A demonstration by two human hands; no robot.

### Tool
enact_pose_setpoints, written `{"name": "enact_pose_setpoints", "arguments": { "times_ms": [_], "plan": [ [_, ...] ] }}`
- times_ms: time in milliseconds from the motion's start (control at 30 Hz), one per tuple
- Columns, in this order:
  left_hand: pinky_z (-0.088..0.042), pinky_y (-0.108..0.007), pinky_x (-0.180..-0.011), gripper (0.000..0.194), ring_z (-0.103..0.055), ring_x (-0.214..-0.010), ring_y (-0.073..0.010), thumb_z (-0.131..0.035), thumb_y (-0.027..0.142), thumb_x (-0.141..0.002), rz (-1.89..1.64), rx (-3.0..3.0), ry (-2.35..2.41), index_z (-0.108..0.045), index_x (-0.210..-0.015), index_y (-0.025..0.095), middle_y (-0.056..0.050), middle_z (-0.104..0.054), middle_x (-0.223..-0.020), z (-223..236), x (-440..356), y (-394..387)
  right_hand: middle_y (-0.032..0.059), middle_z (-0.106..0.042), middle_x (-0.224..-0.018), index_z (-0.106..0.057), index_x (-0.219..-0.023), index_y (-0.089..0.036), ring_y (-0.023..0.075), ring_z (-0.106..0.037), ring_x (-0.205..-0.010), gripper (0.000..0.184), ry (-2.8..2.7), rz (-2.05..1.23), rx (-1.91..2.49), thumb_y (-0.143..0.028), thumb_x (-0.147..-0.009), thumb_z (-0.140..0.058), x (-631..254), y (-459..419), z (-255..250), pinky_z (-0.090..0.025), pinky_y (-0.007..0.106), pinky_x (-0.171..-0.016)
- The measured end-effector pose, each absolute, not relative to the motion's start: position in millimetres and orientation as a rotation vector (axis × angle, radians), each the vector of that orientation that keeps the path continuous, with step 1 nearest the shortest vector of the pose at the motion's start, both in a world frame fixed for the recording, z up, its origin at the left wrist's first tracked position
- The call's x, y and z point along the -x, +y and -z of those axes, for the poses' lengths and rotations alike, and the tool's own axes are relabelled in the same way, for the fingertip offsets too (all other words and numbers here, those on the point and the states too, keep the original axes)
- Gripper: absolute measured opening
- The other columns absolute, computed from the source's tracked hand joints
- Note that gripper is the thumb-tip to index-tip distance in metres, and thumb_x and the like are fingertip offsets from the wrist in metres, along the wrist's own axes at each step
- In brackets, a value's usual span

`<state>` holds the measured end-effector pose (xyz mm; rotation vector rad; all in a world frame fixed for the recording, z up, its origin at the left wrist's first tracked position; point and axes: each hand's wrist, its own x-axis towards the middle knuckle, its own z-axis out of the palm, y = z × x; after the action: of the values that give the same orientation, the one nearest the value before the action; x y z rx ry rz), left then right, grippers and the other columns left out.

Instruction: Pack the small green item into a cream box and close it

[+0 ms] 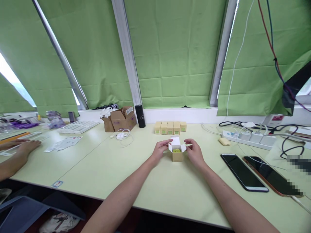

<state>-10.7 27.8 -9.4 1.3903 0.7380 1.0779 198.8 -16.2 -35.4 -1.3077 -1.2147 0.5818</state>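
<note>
A small cardboard box [177,157] stands upright on the table before me, its white inner flaps spread out and its lid raised at the back. Inside it a yellow-green round item [177,150] shows near the top; its kind I cannot make out. My left hand [160,151] has its fingertips closed at the left flap. On the other side, my right hand [194,153] is curled with thumb and forefinger at the right flap. Behind the hands, several matching closed boxes [167,128] with green labels stand in a row.
An opened brown carton [123,118] and a black bottle [140,116] stand at the back. Two phones [244,172] lie at the right, near a power strip [247,139] with cables. A white charger [120,136] lies left of centre. Another person's hands [26,149] rest at the far left.
</note>
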Motion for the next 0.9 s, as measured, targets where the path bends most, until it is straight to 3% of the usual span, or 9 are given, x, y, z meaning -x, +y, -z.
{"name": "enact_pose_setpoints", "arguments": {
  "times_ms": [233, 467, 900],
  "plan": [
    [-0.047, -0.033, -0.091, 0.055, -0.065, -0.092, -0.0202, -0.07, 0.019, -0.066, -1.09, -1.427, 0.722, -0.077, -0.12, 0.015, -0.007, -0.073, -0.097, 12.3, 7.8, 26.9, 0.0048, -0.069, -0.098, -0.066, -0.105, -0.022, 0.0184, -0.064, -0.067, 0.036, -1.151, -0.671, 1.275, -0.031, -0.072, -0.057, -199.3, -8.8, 40.8, -0.053, 0.035, -0.066],
    [-0.044, -0.03, -0.084, 0.056, -0.064, -0.088, -0.0198, -0.076, 0.026, -0.068, -1.064, -1.475, 0.688, -0.071, -0.124, 0.016, -0.005, -0.071, -0.091, 9.8, 9.2, 23.1, 0.0055, -0.069, -0.096, -0.065, -0.104, -0.022, 0.0187, -0.066, -0.063, 0.044, -1.0, -0.854, 1.271, -0.027, -0.061, -0.057, -194.7, -14.8, 29.6, -0.045, 0.028, -0.048],
    [-0.041, -0.031, -0.081, 0.058, -0.062, -0.088, -0.0191, -0.082, 0.045, -0.077, -1.046, -1.557, 0.736, -0.066, -0.127, 0.02, -0.005, -0.069, -0.095, 11.4, 9.3, 20.7, 0.0042, -0.064, -0.097, -0.061, -0.107, -0.023, 0.0159, -0.062, -0.062, 0.053, -0.907, -1.001, 1.205, -0.027, -0.054, -0.055, -192.4, -18.4, 23.1, -0.039, 0.026, -0.045]
  ]
}}
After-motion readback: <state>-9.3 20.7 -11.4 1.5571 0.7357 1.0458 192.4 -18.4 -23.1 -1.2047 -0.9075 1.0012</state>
